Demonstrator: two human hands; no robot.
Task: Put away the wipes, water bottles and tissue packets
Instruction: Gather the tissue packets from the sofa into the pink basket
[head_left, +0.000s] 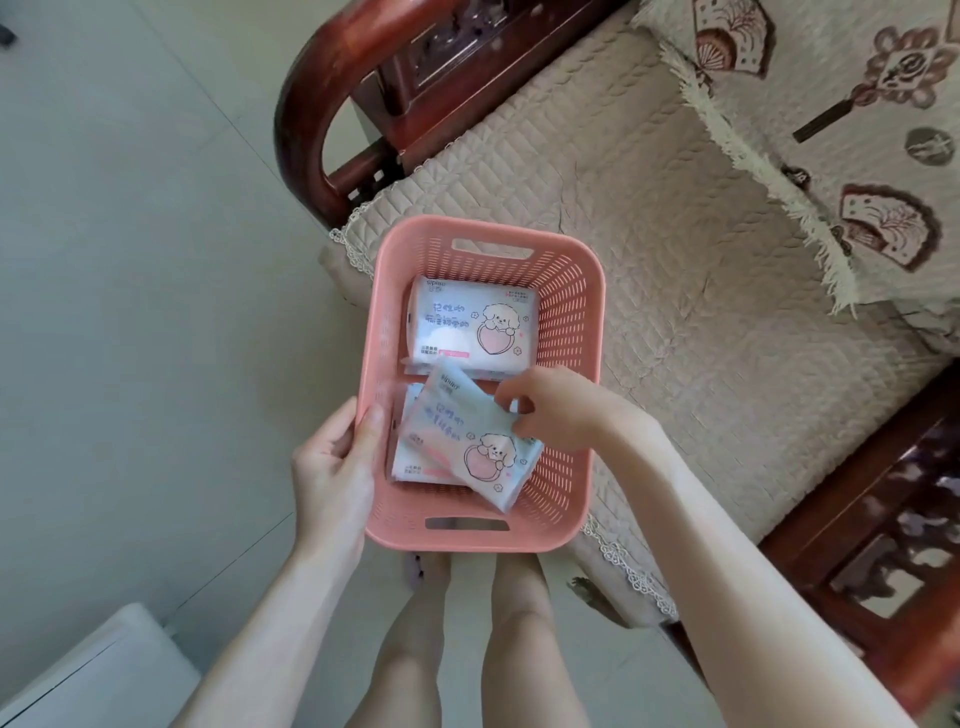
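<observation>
**Figure. Seating a tissue packet in the storage basket.**

The pink basket (592, 291) rests at the front edge of the quilted sofa seat (675, 249). Its near-left corner appears to reach past the cushion's edge. The left hand (337, 457) grips the basket's left rim close to that corner, with the thumb lying along the rim.

The right hand (561, 410) reaches in over the right wall and pinches the right edge of the tilted packet (467, 441) between curled fingertips. This packet lies askew in the near half:
- Its far corner overlaps the near edge of the far packet (472, 327), which lies flat in the far half.
- Its near corner points toward the basket's near-right corner.
- Beneath it, the lower packet (408, 465) lies flat against the left wall.

To finish the step well, the tilted packet should probably be turned until its long edges run parallel to the basket's walls. It can then be lowered squarely onto the lower packet and released once it is fully supported. The wrap looks soft, so a light pinch should be enough, and a harder squeeze may crease it. The left hand's hold matters because the basket sits at the cushion's edge and could tip.

No wipes or water bottles are in view.
</observation>
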